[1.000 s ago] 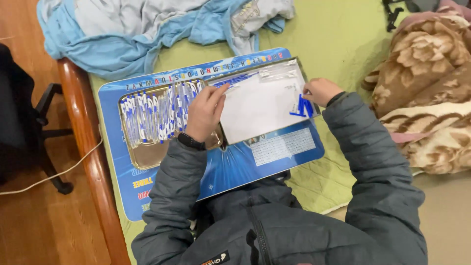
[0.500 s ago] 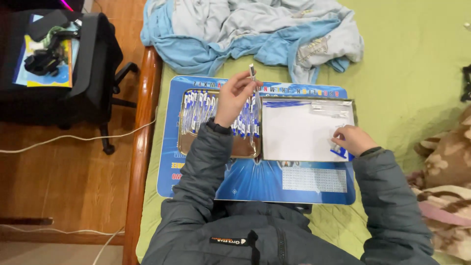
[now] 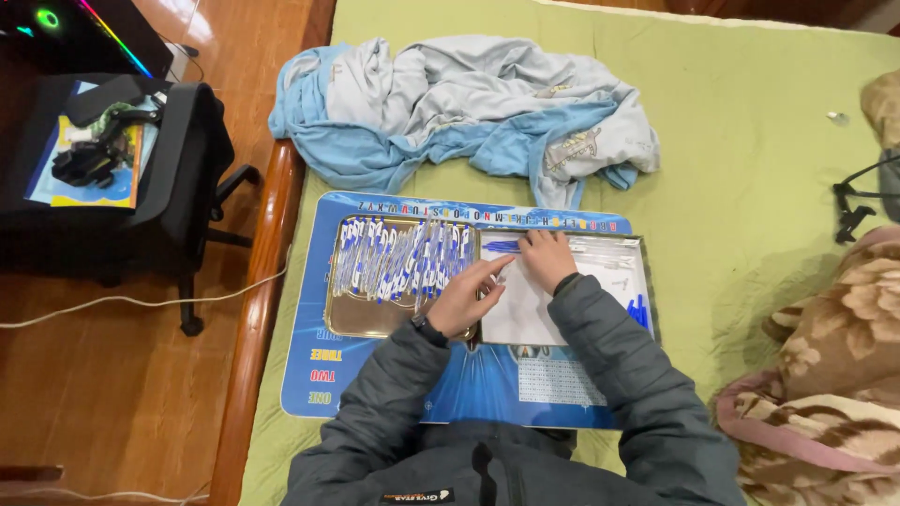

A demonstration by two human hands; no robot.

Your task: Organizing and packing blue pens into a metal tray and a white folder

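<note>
Blue-and-white pens [image 3: 398, 258] lie massed in the left half of a shallow metal tray [image 3: 349, 319], while a single blue pen [image 3: 503, 246] rests on the white sheet [image 3: 525, 314] filling the right half. The left hand [image 3: 464, 298], fingers loosely curled with forefinger extended, points at the divide; the right hand [image 3: 548, 259] lies flat, seemingly pinning the sheet, gripping nothing visible. Tray sits on a blue board [image 3: 375, 384] for a firm surface over the green bedsheet [image 3: 741, 187], a crumpled garment [image 3: 469, 108] beyond.
</note>
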